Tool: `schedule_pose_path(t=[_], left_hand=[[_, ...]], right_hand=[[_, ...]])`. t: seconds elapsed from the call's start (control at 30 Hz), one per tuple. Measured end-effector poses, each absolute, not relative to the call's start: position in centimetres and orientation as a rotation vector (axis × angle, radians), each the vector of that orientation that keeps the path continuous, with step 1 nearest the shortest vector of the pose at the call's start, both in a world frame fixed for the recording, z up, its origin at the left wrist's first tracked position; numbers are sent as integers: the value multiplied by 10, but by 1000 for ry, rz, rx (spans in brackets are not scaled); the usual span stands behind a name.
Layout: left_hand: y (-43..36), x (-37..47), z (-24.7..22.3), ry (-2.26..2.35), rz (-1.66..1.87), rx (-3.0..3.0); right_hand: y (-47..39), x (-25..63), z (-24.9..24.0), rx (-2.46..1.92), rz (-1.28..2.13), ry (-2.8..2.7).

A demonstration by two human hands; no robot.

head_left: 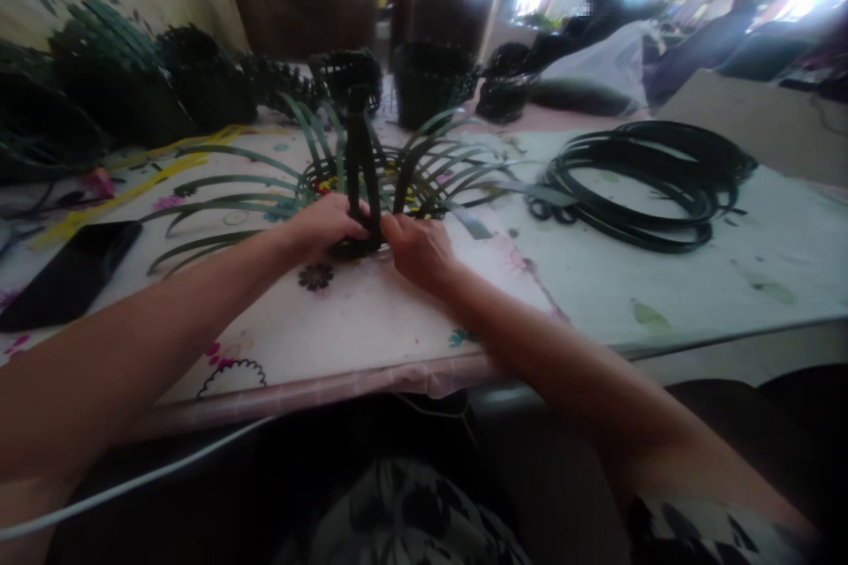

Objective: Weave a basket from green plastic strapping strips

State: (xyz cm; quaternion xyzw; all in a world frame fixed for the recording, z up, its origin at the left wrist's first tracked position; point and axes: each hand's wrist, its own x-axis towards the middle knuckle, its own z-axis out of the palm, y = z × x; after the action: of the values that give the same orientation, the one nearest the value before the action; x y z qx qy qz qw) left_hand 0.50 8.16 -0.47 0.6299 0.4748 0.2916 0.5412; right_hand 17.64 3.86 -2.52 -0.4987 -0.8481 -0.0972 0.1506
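Note:
Dark green flat strips fan out and curve from a partly woven basket point(337, 249) on the flowered tablecloth. At its near edge, my left hand point(331, 222) closes its fingers on the weaving, beside an upright dark strip point(361, 168). My right hand point(419, 249) pinches the weaving just to the right, its thumb and fingers close to the left hand's. Where exactly the fingertips press is partly hidden. A pair of scissors point(551, 210) lies to the right, by the loose strip ends.
Coiled dark strip point(636, 234) lies on the right of the table. Several dark woven baskets point(434, 84) line the back. A black phone-like slab point(70, 274) and yellow strips point(159, 172) are at left. A white cable point(152, 472) crosses below the table edge. A person point(706, 44) is at the back right.

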Motion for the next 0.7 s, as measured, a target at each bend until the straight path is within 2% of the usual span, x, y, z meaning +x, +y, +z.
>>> schedule_pose_path(t=[0.3, 0.47, 0.7], left_hand=[[82, 2, 1, 1173, 681, 1437], [81, 2, 4, 1217, 702, 1366], [86, -1, 7, 1178, 704, 1408]], right_hand=[[50, 198, -39, -1089, 74, -2077], [51, 205, -41, -1095, 28, -1929], [51, 201, -42, -1201, -112, -1997]])
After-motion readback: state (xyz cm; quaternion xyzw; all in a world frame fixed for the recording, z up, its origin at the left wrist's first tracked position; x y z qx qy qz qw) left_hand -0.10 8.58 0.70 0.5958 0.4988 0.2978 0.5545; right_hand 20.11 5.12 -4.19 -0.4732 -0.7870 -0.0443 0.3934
